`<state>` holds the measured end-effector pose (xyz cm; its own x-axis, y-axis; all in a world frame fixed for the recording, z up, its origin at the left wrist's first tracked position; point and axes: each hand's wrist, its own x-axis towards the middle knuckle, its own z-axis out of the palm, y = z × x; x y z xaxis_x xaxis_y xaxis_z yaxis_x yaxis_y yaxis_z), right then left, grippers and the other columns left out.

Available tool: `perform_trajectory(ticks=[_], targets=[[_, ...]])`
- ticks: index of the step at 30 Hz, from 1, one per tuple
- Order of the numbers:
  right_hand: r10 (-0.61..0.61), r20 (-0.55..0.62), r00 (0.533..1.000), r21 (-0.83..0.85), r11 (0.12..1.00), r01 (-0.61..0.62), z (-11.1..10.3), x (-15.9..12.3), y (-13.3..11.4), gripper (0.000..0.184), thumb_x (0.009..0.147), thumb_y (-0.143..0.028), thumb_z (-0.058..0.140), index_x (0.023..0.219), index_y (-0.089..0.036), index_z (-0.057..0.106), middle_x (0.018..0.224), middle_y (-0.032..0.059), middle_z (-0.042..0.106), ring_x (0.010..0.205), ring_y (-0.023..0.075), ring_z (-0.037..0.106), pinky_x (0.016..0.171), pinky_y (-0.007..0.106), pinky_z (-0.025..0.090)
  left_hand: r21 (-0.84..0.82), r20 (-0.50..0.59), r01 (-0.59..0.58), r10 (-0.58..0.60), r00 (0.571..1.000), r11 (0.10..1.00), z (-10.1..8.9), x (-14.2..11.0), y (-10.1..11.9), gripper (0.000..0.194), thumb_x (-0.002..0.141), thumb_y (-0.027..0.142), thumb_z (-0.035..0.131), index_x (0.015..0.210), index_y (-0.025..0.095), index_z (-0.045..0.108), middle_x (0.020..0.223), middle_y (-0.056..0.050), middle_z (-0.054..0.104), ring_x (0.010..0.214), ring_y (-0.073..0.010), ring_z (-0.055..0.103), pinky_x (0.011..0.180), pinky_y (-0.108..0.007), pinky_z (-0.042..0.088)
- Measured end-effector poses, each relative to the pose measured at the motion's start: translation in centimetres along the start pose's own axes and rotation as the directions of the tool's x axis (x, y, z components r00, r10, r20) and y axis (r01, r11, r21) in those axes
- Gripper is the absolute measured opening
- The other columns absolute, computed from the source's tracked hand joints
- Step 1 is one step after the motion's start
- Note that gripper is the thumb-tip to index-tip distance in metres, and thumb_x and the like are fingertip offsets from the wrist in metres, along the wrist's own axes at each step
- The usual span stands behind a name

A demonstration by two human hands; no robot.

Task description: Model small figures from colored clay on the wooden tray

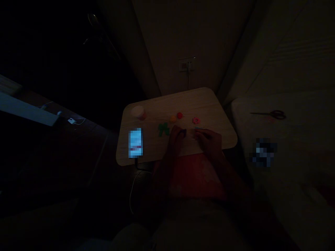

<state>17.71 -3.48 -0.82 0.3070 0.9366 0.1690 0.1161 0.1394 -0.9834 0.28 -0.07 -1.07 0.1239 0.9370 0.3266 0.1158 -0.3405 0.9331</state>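
Observation:
Close to the front edge of the small table [220,120], my left hand [176,137] is closed around a small dark blue piece [184,132] whose kind I cannot make out. Just to its right, my right hand [210,141] grips a thin stick-like tool with a light blue tip [198,128]. Left of my hands lies a green, several-armed piece [163,129]. Beyond them sit a yellow lump [173,119], a red ball [179,115] and a pink flower-shaped piece [196,120]. Dim light hides most finger detail.
A pale tub [139,112] stands at the table's back left, and a lit phone [135,143] is at the front left with a cable below. To the right, scissors [273,114] rest on a pale surface. A wall socket [186,65] holds a plug behind the table.

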Motion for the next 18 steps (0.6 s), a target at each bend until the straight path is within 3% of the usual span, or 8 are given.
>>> perform_trajectory(ticks=[5, 8, 13, 18], targets=[[-0.117, 0.062, 0.991, -0.052, 0.991, 0.120, -0.33, 0.24, 0.38, 0.026, 0.093, -0.032, 0.060, 0.109, -0.022, 0.078, 0.093, 0.0064, 0.077, 0.073, 0.0172, 0.069, 0.067, 0.031, 0.057, -0.006, 0.004, 0.031, -0.030, 1.000, 1.000, 0.01, 0.04, 0.31, 0.039, 0.094, 0.052, 0.056, 0.072, 0.021, 0.052, 0.085, -0.004, 0.052, 0.085, -0.0188, 0.050, 0.082, -0.033, 0.044], [-0.116, 0.061, 0.991, -0.039, 0.992, 0.118, -0.30, 0.27, 0.73, 0.026, 0.096, -0.032, 0.055, 0.105, -0.021, 0.077, 0.083, 0.0037, 0.071, 0.067, 0.0153, 0.064, 0.063, 0.029, 0.053, 0.003, 0.004, 0.024, -0.024, 1.000, 1.000, 0.02, 0.03, 0.44, 0.039, 0.094, 0.052, 0.055, 0.072, 0.020, 0.052, 0.084, -0.004, 0.050, 0.084, -0.0187, 0.049, 0.082, -0.034, 0.043], [-0.087, 0.043, 0.995, -0.045, 0.995, 0.089, -0.21, 0.14, 0.45, 0.021, 0.094, -0.033, 0.059, 0.093, -0.020, 0.075, 0.071, 0.0009, 0.067, 0.062, 0.0147, 0.061, 0.060, 0.028, 0.049, 0.022, 0.011, 0.016, -0.016, 1.000, 1.000, -0.04, 0.01, 0.31, 0.033, 0.095, 0.044, 0.055, 0.073, 0.020, 0.052, 0.084, -0.004, 0.051, 0.086, -0.0189, 0.050, 0.084, -0.034, 0.044], [-0.097, 0.016, 0.995, -0.065, 0.993, 0.098, -0.35, 0.01, 0.24, 0.013, 0.087, -0.032, 0.068, 0.090, -0.020, 0.072, 0.082, 0.0027, 0.072, 0.072, 0.0169, 0.065, 0.067, 0.029, 0.050, 0.004, 0.030, 0.012, -0.012, 0.999, 1.000, -0.03, -0.01, 0.25, 0.028, 0.096, 0.040, 0.054, 0.076, 0.020, 0.055, 0.087, -0.004, 0.053, 0.087, -0.0189, 0.051, 0.083, -0.034, 0.045]])
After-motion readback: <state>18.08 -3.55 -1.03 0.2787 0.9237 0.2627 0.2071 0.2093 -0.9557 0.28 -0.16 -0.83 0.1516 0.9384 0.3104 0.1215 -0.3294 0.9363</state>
